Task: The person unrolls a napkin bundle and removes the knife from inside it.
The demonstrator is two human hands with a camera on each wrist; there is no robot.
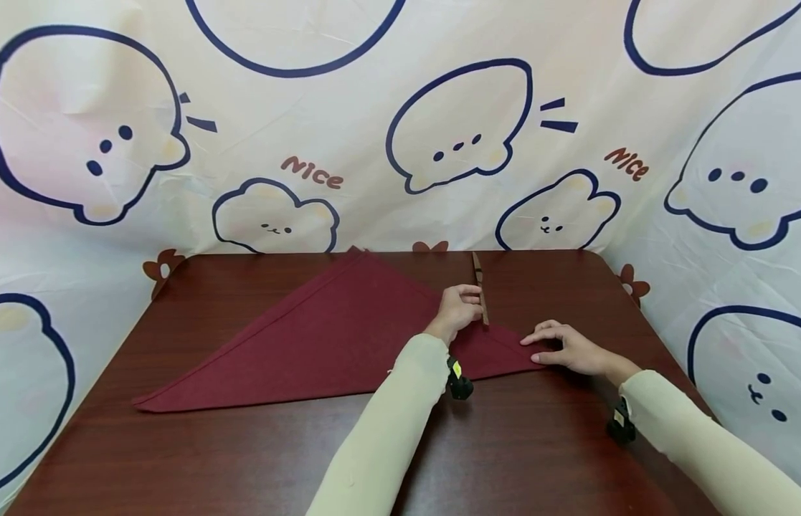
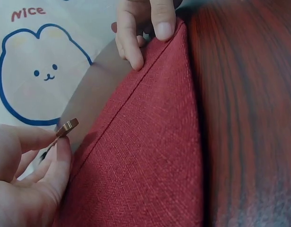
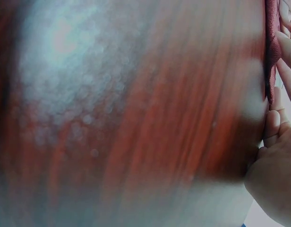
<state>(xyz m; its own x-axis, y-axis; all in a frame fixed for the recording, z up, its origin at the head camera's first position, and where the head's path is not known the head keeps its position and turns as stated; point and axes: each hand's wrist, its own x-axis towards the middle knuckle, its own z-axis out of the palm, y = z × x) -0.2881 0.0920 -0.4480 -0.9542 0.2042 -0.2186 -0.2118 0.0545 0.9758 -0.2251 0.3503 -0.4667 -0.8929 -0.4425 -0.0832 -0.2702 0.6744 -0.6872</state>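
A dark red cloth (image 1: pixel 310 337), folded into a triangle, lies flat on the table. My left hand (image 1: pixel 457 308) is over its right part and pinches a thin brown stick (image 1: pixel 479 276) between thumb and fingers. In the left wrist view, the end of that brown stick (image 2: pixel 67 126) pokes out above the thumb. My right hand (image 1: pixel 571 349) is at the cloth's right corner, its thumb and forefinger laid on the fabric. The right wrist view catches only part of this hand (image 3: pixel 278 156) beside the cloth's edge (image 3: pixel 273 52).
A dark brown wooden table (image 1: pixel 277 459) carries the cloth. Behind it and at both sides hangs a pale curtain (image 1: pixel 361 129) printed with cartoon animals. Wrist cameras (image 1: pixel 460 387) are strapped on both arms.
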